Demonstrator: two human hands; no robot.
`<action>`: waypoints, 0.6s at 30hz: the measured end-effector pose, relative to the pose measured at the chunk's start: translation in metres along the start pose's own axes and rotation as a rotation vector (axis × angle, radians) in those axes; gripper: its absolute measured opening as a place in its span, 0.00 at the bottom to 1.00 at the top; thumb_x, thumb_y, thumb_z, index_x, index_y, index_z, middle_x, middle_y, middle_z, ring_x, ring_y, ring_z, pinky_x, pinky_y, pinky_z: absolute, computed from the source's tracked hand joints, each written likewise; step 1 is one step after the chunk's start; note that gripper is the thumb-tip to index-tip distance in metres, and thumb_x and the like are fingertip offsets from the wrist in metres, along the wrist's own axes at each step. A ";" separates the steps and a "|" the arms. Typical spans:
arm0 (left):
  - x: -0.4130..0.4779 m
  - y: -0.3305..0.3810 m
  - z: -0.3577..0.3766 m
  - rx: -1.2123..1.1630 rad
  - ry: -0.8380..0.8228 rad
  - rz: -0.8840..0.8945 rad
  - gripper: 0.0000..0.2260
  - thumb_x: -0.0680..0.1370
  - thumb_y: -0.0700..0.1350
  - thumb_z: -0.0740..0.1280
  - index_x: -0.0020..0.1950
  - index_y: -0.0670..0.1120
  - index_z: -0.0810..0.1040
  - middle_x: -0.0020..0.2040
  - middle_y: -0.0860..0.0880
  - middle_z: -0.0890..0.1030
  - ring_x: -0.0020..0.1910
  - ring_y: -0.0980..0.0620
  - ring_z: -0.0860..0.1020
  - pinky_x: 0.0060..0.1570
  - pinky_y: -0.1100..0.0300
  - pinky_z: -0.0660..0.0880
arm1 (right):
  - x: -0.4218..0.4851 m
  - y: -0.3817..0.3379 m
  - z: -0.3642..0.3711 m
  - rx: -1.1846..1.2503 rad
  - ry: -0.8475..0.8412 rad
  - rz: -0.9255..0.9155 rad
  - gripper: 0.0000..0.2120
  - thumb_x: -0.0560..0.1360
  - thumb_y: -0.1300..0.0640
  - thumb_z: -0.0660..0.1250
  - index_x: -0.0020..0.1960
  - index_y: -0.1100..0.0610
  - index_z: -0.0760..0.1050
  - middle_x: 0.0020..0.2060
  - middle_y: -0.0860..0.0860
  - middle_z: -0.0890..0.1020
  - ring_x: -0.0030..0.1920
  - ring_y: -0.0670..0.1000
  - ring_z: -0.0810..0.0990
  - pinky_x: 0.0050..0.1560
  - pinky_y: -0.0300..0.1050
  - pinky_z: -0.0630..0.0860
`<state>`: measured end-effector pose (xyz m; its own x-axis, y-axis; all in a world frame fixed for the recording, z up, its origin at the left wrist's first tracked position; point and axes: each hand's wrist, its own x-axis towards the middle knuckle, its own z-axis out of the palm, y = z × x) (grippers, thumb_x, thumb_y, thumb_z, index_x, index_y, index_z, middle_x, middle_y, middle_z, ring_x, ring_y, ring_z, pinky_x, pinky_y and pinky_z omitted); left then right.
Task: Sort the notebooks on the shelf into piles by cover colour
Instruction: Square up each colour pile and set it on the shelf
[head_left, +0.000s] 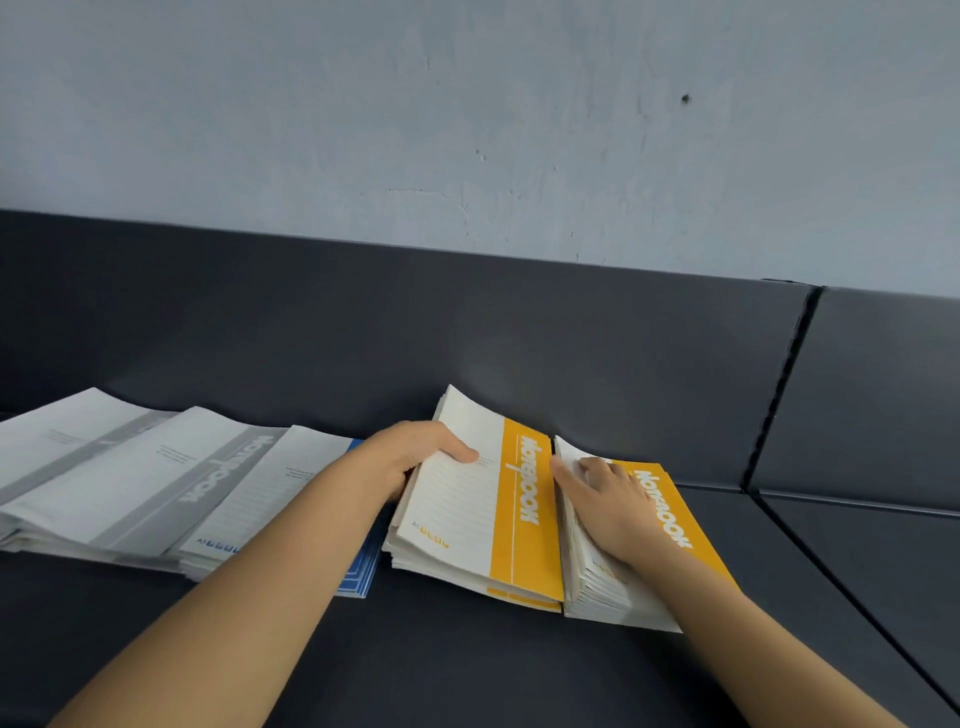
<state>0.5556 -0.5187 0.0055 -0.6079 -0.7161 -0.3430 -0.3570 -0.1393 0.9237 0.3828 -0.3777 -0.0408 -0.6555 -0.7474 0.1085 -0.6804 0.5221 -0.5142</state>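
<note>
A stack of yellow notebooks (483, 519) lies mid-shelf (467, 665), its left edge gripped by the left hand (410, 457), thumb on top. Just right, touching it, the right hand (608, 504) rests flat on a second yellow pile (670, 499). Blue notebooks (280, 493) and grey notebooks (156, 483) lie to the left.

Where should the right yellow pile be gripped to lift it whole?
The right yellow pile sits tight against the left yellow pile, which the left hand grips, so its left edge leaves no room. Its right long edge, the yellow spine side, is free. It is probably best gripped there, coming from the right with the thumb on top and fingers beneath. The right hand lies flat on it.
</note>
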 end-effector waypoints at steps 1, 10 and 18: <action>-0.004 0.003 -0.004 -0.040 0.001 0.042 0.16 0.72 0.37 0.73 0.59 0.36 0.80 0.50 0.38 0.84 0.47 0.40 0.83 0.45 0.50 0.80 | -0.001 0.000 -0.002 0.110 0.016 0.010 0.36 0.75 0.31 0.49 0.74 0.53 0.60 0.72 0.53 0.66 0.72 0.56 0.63 0.72 0.56 0.59; -0.025 0.006 -0.009 -0.286 -0.045 0.575 0.28 0.58 0.33 0.70 0.59 0.40 0.78 0.52 0.40 0.84 0.52 0.41 0.82 0.49 0.47 0.79 | -0.022 -0.067 -0.051 0.991 -0.165 -0.377 0.17 0.63 0.51 0.74 0.51 0.51 0.80 0.48 0.48 0.85 0.48 0.50 0.85 0.48 0.45 0.81; -0.016 -0.005 -0.004 -0.247 0.013 0.746 0.28 0.60 0.46 0.75 0.60 0.46 0.76 0.49 0.48 0.84 0.49 0.49 0.83 0.41 0.60 0.79 | -0.009 -0.070 -0.033 1.117 0.122 -0.433 0.17 0.66 0.50 0.76 0.50 0.55 0.76 0.43 0.46 0.85 0.45 0.49 0.85 0.39 0.40 0.80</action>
<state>0.5700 -0.5095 0.0073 -0.6164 -0.6877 0.3836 0.3112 0.2347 0.9209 0.4253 -0.3932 0.0223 -0.5101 -0.6977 0.5030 -0.2321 -0.4514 -0.8616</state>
